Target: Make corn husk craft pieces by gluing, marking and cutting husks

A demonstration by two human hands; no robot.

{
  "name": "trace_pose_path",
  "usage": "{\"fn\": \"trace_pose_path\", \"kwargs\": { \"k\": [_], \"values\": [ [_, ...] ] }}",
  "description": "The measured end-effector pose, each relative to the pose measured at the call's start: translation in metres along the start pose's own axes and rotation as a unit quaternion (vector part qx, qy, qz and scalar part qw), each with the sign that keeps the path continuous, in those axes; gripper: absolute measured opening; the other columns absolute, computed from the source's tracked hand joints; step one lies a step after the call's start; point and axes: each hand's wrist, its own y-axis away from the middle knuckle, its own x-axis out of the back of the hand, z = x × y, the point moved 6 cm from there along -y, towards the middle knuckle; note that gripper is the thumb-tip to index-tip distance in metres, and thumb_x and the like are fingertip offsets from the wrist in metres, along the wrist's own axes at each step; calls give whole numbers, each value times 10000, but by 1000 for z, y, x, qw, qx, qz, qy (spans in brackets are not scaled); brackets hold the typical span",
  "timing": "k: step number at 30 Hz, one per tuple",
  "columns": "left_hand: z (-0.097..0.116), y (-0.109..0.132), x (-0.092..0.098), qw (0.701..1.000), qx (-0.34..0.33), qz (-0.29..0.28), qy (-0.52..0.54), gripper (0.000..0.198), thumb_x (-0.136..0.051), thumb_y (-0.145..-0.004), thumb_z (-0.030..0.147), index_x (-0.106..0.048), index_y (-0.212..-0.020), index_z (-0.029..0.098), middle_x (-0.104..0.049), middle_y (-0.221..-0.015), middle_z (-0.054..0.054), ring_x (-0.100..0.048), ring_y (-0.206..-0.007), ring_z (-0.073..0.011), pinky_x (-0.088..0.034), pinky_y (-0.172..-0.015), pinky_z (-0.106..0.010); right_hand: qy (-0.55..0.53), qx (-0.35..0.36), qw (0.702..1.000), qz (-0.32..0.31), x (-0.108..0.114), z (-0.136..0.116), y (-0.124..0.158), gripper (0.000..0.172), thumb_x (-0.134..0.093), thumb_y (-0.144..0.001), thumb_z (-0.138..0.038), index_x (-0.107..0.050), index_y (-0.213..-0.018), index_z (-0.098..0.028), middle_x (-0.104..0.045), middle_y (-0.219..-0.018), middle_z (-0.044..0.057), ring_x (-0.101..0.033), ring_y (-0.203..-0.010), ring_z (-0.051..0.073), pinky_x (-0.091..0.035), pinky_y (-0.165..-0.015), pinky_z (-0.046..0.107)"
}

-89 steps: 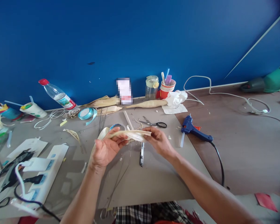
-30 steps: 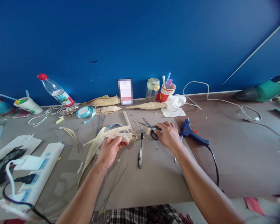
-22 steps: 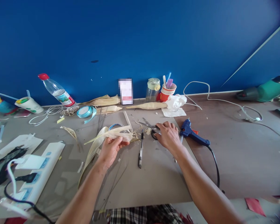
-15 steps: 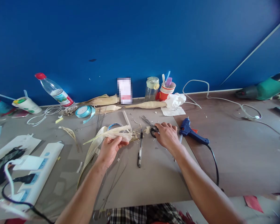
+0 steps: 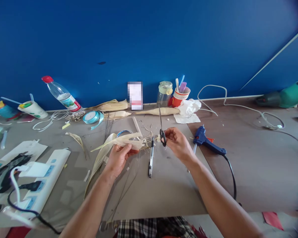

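The scissors [image 5: 161,133] have risen off the table [image 5: 173,195], their handles now clasped in the right hand [image 5: 180,143], blades up. Left of them, the left hand [image 5: 120,157] pinches a pale husk strip [image 5: 130,140]; 1 pen [image 5: 151,158] lies between the 2 hands.

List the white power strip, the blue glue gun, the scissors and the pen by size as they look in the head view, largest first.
1. white power strip
2. blue glue gun
3. scissors, held in the right hand, and pen: they look about equally long, so I leave them unranked.
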Motion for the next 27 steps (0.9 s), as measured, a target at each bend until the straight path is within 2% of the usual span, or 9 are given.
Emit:
{"fn": "trace_pose_path", "kwargs": {
  "k": [4, 7, 9, 13, 16, 18, 21, 23, 27],
  "values": [
    [-1, 0, 0, 1000, 6, -11, 8, 279, -755, -689, 318, -692, -882, 127, -722, -785, -60, -661, -701, -181, -548, -726, -341, -183, -45, 972, -143, -21, -9, 12, 437, -702, -655, -346, -509, -1029, -228, -585, -862, 23, -559, -737, 158, -453, -690, 305],
    [0, -1, 0, 1000, 4, -23, 15, 297, -756, -693, 319, -687, -909, 127, -724, -796, -62, -663, -711, -177, -547, -737, -343, -222, -63, 949, -214, -27, -14, 19, 617, -730, -642, -404, -520, -1198, -239, -593, -874, 28, -566, -751, 167, -456, -741, 329],
    [0, -1, 0, 999, 1, -31, 16, 298, -750, -704, 319, -686, -924, 128, -725, -809, -64, -663, -716, -173, -547, -739, -340, -245, -74, 936, -240, -27, -14, 22, 642, -744, -628, -428, -555, -1208, -227, -601, -880, 39, -566, -757, 171, -455, -754, 333],
    [-1, -1, 0, 999, 0, -35, 16, 300, -745, -713, 321, -685, -933, 127, -725, -815, -67, -664, -722, -172, -550, -731, -331, -281, -98, 922, -248, -25, -8, 22, 541, -779, -595, -420, -637, -1076, -217, -625, -926, 59, -567, -721, 161, -460, -732, 325],
    [-2, -1, 0, 999, 3, -32, 16, 292, -747, -710, 318, -686, -930, 135, -724, -811, -57, -663, -725, -169, -555, -725, -323, -293, -105, 920, -240, -26, -6, 19, 481, -793, -617, -317, -636, -1064, -239, -639, -940, 48, -602, -788, 166, -446, -763, 309],
    [-3, -1, 0, 999, 3, -29, 13, 289, -744, -712, 317, -687, -936, 143, -724, -820, -52, -664, -738, -171, -557, -724, -320, -296, -113, 924, -216, -27, -3, 16, 453, -788, -631, -251, -645, -1061, -255, -630, -1005, 39, -615, -811, 159, -438, -768, 297],
    [-4, -2, 2, 1000, 4, -28, 8, 297, -740, -714, 323, -688, -946, 144, -725, -841, -57, -665, -758, -179, -559, -721, -317, -283, -110, 938, -166, -24, 0, 13, 410, -791, -615, -211, -676, -1005, -263, -608, -1049, 15, -574, -684, 101, -438, -720, 278],
    [-4, -2, 2, 999, 3, -31, 9, 298, -740, -714, 324, -688, -940, 137, -725, -843, -63, -667, -761, -183, -559, -721, -316, -264, -96, 947, -154, -21, -1, 13, 404, -781, -640, -238, -677, -1030, -265, -617, -968, 3, -543, -654, 91, -433, -708, 272],
    [-3, -3, 3, 999, 1, -33, 20, 305, -745, -708, 319, -683, -940, 129, -723, -833, -70, -668, -753, -182, -560, -721, -319, -195, -66, 961, -186, -16, -6, 15, 508, -732, -702, -387, -624, -1173, -229, -593, -748, -3, -525, -642, 119, -423, -676, 277]
  ]
}}
